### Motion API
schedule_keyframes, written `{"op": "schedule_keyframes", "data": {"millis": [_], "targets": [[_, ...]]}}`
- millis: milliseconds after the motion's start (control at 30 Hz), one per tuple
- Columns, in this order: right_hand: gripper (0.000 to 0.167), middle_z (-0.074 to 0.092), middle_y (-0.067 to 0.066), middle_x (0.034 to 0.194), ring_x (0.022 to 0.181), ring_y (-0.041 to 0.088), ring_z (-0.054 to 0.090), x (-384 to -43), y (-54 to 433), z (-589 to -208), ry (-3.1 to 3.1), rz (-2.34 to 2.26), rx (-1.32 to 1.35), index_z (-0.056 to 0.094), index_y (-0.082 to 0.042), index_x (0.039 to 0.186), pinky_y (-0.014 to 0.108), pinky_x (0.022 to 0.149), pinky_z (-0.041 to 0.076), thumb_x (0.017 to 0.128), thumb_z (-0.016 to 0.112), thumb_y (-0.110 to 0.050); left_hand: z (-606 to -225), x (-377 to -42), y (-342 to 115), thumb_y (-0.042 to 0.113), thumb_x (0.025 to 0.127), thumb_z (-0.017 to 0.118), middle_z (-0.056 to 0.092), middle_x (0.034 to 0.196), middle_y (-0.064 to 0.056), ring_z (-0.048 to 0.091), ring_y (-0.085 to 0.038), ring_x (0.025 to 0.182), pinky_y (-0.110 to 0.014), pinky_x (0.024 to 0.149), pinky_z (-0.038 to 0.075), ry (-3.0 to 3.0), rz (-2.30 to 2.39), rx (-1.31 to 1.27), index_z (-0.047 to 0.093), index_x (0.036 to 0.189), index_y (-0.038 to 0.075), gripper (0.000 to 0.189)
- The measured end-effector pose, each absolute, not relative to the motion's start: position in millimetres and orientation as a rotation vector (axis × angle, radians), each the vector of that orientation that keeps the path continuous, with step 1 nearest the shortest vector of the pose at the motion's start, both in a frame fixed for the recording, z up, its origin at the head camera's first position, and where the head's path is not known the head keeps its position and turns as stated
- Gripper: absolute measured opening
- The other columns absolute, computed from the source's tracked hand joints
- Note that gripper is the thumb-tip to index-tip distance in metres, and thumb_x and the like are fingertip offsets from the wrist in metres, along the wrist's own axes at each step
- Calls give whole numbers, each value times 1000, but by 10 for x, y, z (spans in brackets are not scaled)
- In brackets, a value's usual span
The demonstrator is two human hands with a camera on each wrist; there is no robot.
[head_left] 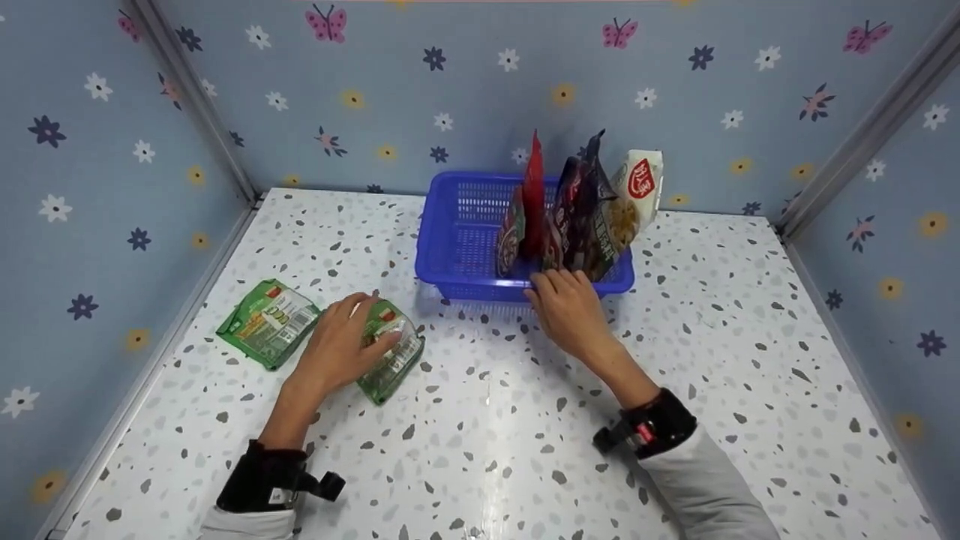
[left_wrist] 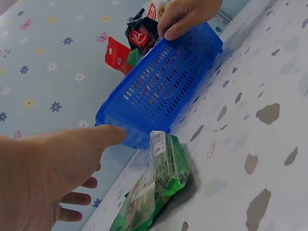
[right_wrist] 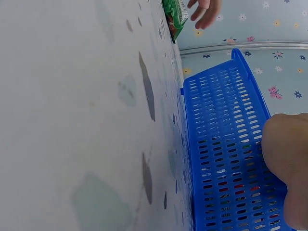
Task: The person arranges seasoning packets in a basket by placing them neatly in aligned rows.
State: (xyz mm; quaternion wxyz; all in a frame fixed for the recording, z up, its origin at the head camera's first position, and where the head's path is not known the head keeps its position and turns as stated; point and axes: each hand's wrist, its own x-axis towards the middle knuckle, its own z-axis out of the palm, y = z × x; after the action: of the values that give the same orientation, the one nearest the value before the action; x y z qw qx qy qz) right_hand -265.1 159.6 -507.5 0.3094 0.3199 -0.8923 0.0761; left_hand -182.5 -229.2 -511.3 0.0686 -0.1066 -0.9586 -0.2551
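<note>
My left hand (head_left: 339,343) hovers over a green snack packet (head_left: 391,352), fingers spread and nothing in its grasp. In the left wrist view that packet (left_wrist: 166,175) lies on the table below the thumb. A second green packet (head_left: 274,322) lies flat just left of the hand. My right hand (head_left: 570,311) grips the front rim of a blue plastic basket (head_left: 457,289), thumb outside and fingers over the edge. Inside the basket, toward its right side, stand a red packet (head_left: 533,199), dark packets (head_left: 581,202) and a white-topped packet (head_left: 639,184).
The speckled white table (head_left: 480,450) is walled by blue flowered panels (head_left: 480,90) at the back and both sides. The basket stands near the back panel. Both wrists carry black camera straps (head_left: 656,424).
</note>
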Motion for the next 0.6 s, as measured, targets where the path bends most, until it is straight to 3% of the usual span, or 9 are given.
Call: {"op": "schedule_keyframes", "data": {"millis": [267, 600], "targets": [[28, 82, 15, 110, 97, 36, 76, -2643, 1586, -5072, -2356, 224, 854, 76, -2, 125, 47, 84, 57, 116, 65, -26, -5242, -1834, -2361, 65, 103, 74, 49, 165, -42, 49, -63, 151, -78, 128, 38, -3056, -670, -197, 45, 166, -6, 100], [27, 81, 14, 106, 94, 35, 75, -2648, 1595, -5075, -2342, 230, 845, 76, -3, 122, 46, 82, 56, 115, 67, -27, -5300, -1874, -2370, 50, 102, 82, 47, 167, -41, 41, -62, 155, -78, 130, 32, -3029, -845, -131, 42, 169, -6, 95]]}}
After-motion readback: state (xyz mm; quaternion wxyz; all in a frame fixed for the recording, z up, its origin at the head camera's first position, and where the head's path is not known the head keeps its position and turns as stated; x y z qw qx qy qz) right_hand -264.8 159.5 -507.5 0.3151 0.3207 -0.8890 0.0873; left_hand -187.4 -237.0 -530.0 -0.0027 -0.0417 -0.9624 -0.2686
